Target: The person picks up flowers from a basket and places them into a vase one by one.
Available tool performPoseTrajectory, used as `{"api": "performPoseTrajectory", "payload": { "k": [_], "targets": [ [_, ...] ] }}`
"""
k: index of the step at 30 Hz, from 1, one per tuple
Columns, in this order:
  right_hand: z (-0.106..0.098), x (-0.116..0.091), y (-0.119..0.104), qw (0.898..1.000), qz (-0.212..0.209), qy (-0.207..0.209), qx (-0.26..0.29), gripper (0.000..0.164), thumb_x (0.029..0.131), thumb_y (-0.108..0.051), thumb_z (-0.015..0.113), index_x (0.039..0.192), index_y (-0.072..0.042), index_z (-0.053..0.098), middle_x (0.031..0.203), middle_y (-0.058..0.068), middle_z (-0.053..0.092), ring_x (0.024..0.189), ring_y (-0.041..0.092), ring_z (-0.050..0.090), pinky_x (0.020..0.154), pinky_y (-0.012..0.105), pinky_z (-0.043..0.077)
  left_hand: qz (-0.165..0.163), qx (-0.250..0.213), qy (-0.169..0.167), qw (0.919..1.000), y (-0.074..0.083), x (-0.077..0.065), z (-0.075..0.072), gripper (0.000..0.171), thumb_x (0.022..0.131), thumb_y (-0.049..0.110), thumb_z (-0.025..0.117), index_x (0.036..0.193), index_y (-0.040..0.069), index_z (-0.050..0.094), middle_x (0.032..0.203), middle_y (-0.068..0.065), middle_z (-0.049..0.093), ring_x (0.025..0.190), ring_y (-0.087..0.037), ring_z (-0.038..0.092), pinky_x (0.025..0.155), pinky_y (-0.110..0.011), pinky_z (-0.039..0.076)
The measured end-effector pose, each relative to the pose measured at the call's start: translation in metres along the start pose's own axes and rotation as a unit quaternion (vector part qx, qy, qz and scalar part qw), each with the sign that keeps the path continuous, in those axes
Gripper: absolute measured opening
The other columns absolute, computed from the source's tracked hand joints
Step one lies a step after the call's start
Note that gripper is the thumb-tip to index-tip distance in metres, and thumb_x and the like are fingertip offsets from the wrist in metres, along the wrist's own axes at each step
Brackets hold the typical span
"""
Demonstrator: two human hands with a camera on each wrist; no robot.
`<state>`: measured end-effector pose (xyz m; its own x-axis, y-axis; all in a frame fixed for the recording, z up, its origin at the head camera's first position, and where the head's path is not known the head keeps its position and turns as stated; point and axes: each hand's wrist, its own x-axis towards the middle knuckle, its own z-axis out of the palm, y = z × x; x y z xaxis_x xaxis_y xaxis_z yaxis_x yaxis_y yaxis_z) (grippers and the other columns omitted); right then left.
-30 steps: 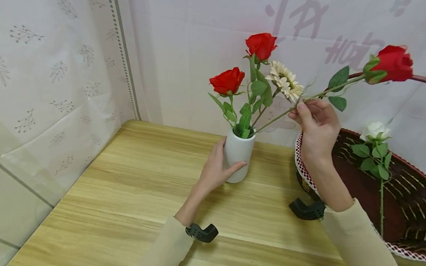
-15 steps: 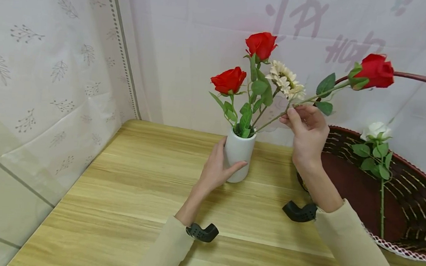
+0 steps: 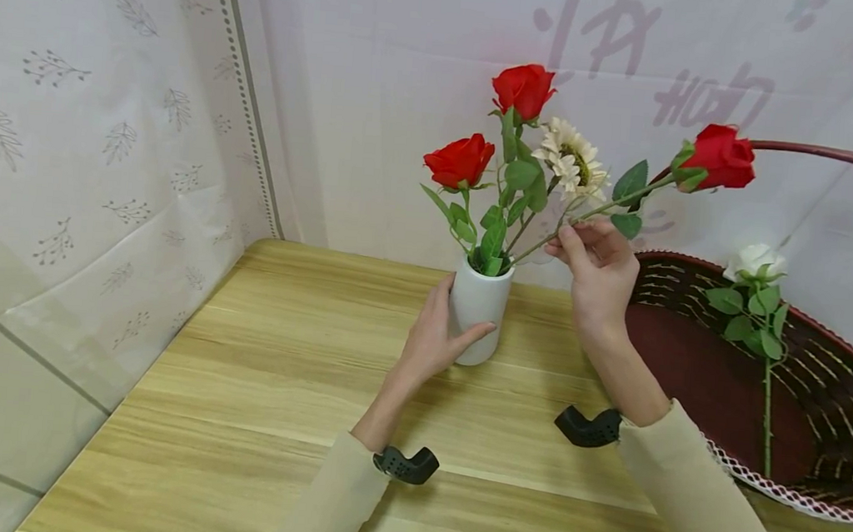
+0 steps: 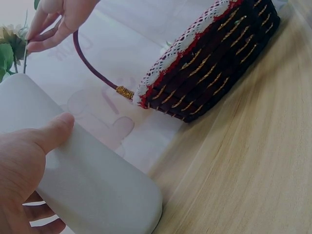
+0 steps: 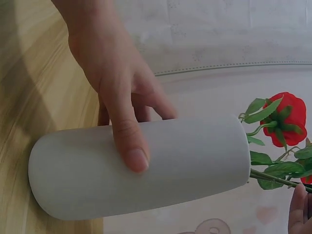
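Note:
A white vase (image 3: 480,304) stands upright on the wooden table, and my left hand (image 3: 438,334) grips its side, thumb across the front. Two red roses (image 3: 459,162) and a cream daisy-like flower (image 3: 572,160) rise from its mouth. Between thumb and fingers my right hand (image 3: 601,267) pinches the stem of a third red rose (image 3: 719,158). That stem slants down left, its lower end inside the mouth of the vase and hidden there. In the right wrist view the left thumb (image 5: 132,146) lies along the vase wall.
Right of the vase sits a dark woven basket (image 3: 697,362) with white lace trim and an arched handle (image 3: 819,153). Inside it lies a white rose (image 3: 756,265) on a long stem. A printed curtain (image 3: 377,128) hangs behind the wooden table (image 3: 277,354).
My right hand has moved left and slightly down toward the vase, carrying the third rose; its bloom has dropped lower and its stem slid deeper. The left hand has stayed on the vase.

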<state>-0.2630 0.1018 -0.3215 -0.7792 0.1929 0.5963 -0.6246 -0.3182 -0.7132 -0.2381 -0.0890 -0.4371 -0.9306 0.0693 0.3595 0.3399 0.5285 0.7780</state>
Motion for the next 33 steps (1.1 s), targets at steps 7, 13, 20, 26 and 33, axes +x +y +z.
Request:
{"api": "performPoseTrajectory", "payload": {
  "k": [7, 13, 20, 26, 33],
  "targets": [
    [0.003, -0.006, 0.005, 1.000, 0.011, 0.000, -0.011, 0.013, 0.091, 0.009, 0.068, 0.095, -0.003, 0.066, 0.088, 0.013, 0.069, 0.072, 0.020, 0.071, 0.074, 0.033, 0.060, 0.002, -0.001, 0.002, 1.0000, 0.001, -0.001, 0.000, 0.092, 0.087, 0.046, 0.078, 0.155, 0.009, 0.028, 0.145, -0.015, 0.044, 0.126, -0.029, 0.050, 0.099, -0.053, 0.047],
    [0.006, -0.008, 0.009, 0.999, 0.028, 0.010, -0.015, 0.012, 0.092, 0.010, 0.066, 0.091, -0.001, 0.064, 0.087, 0.011, 0.067, 0.072, 0.019, 0.069, 0.074, 0.033, 0.059, 0.003, -0.001, 0.006, 1.0000, 0.002, -0.001, 0.000, 0.093, 0.087, 0.046, 0.078, 0.155, 0.008, 0.028, 0.146, -0.017, 0.044, 0.127, -0.030, 0.050, 0.100, -0.053, 0.046],
    [0.008, -0.008, 0.013, 0.999, 0.029, 0.014, -0.015, 0.009, 0.092, 0.008, 0.067, 0.091, 0.000, 0.064, 0.090, 0.012, 0.066, 0.074, 0.019, 0.069, 0.075, 0.033, 0.059, 0.005, 0.006, 0.009, 0.9999, 0.001, 0.000, 0.001, 0.093, 0.087, 0.045, 0.079, 0.155, 0.007, 0.028, 0.146, -0.017, 0.045, 0.127, -0.031, 0.050, 0.101, -0.052, 0.046],
    [0.008, -0.006, 0.016, 0.999, 0.029, 0.021, -0.014, 0.011, 0.091, 0.009, 0.068, 0.095, -0.001, 0.066, 0.090, 0.011, 0.065, 0.073, 0.019, 0.069, 0.075, 0.032, 0.059, 0.005, 0.006, 0.008, 0.9999, 0.001, 0.000, 0.001, 0.094, 0.087, 0.046, 0.079, 0.155, 0.007, 0.028, 0.147, -0.018, 0.044, 0.128, -0.031, 0.049, 0.101, -0.053, 0.046],
    [0.009, -0.002, 0.018, 0.999, 0.038, 0.011, -0.035, 0.014, 0.092, 0.010, 0.066, 0.096, -0.003, 0.066, 0.089, 0.007, 0.066, 0.073, 0.019, 0.069, 0.077, 0.032, 0.059, 0.005, 0.007, 0.009, 0.9999, 0.001, 0.000, 0.001, 0.095, 0.087, 0.046, 0.079, 0.155, 0.004, 0.027, 0.147, -0.018, 0.044, 0.129, -0.031, 0.049, 0.102, -0.053, 0.045]
  ]
}}
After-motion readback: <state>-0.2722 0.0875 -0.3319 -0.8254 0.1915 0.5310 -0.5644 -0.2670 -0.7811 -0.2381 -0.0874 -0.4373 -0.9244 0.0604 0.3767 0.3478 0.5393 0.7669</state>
